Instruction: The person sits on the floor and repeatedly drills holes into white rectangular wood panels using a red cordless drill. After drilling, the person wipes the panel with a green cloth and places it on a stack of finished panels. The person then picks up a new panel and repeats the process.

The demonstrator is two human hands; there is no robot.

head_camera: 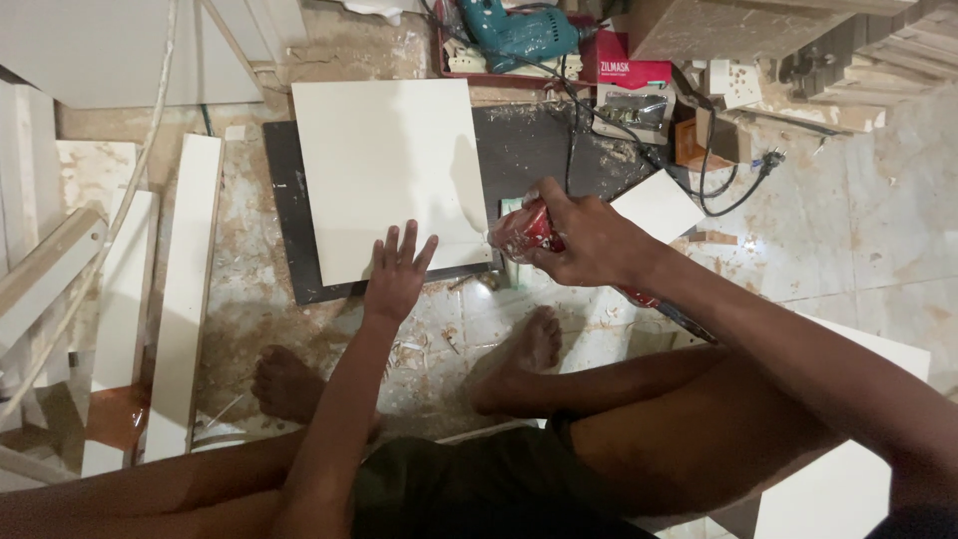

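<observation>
Head view: you sat on the floor [878,230], knees apart, both bare feet showing in the lower middle of the frame.
Left hand: your left hand [397,269] lay flat with fingers spread wide, palm down on the lower edge of the cream panel [384,170], holding nothing.
Right hand: your right hand [584,240] was closed around a red tube [524,228], its nozzle end pointing at the panel's lower right corner; whether the tip touched the panel could not be told.
Cream panel: it lay in the upper middle of the frame on a dark board [289,220], which rested on the floor.
Small white piece: a small white square [659,205] lay just right of your right hand.
Drill: a teal power drill [519,35] sat at the top centre, its black cord [718,190] trailing down to the right.
Strips: long white strips [185,289] lay along the left of the frame, well apart from your hands.
</observation>
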